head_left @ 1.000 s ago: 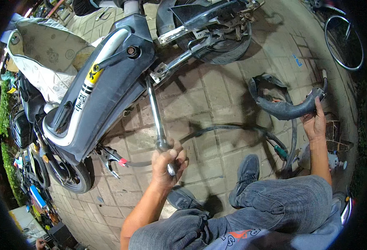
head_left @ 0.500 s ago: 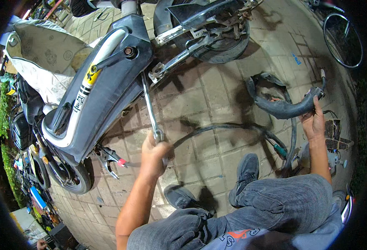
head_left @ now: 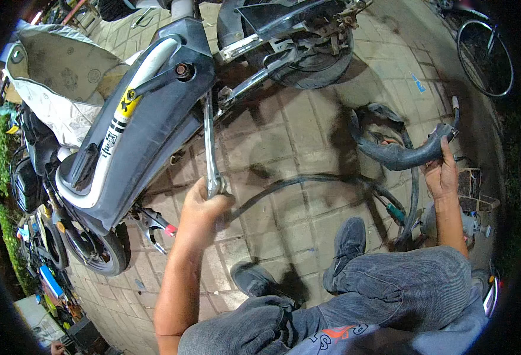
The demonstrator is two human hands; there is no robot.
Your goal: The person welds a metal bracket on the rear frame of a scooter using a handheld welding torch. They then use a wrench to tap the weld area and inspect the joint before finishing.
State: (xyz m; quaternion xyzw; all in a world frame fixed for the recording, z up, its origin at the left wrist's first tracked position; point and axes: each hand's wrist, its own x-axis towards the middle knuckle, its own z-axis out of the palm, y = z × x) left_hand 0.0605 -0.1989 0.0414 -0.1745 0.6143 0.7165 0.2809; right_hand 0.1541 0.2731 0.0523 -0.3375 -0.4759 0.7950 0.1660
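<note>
My left hand (head_left: 204,204) is closed around the lower end of a long shiny metal wrench (head_left: 209,139). The wrench's far end reaches the edge of a grey and white scooter body (head_left: 148,130), where any contact is hard to make out. On the right, my right hand (head_left: 441,168) grips a curved black rubber tube (head_left: 396,155), which looks like an inner tube. The tube bends round to a flattened part at its left, above the paving. A thin piece with a pale tip (head_left: 455,103) stands beside the gripped end.
A wheel (head_left: 325,62) with metal bars lies beyond the scooter. A black hose (head_left: 308,178) with a green fitting (head_left: 395,214) curves over the paving. Red-marked clamps (head_left: 169,229) lie at left, near another wheel (head_left: 104,254). A metal hoop (head_left: 485,58) is at far right.
My left hand has moved left and slightly away from me, bringing the wrench more upright in view. My right hand holds the rubber tube in nearly the same place.
</note>
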